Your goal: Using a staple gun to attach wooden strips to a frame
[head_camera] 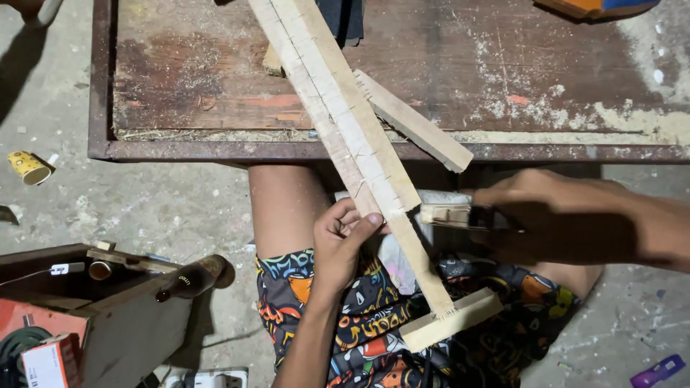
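Observation:
A long pale wooden frame piece, made of two strips with a row of staples along their joint, slants from the workbench down over my lap. A short cross strip caps its lower end and another strip branches off higher up. My left hand grips the long piece from the left at mid-length. My right hand holds a dark staple gun whose nose presses against the strip's right edge.
A worn rusty-edged workbench dusted with sawdust fills the top. At lower left stands a wooden box with a brown bottle. A yellow paper cup lies on the concrete floor, a purple object at lower right.

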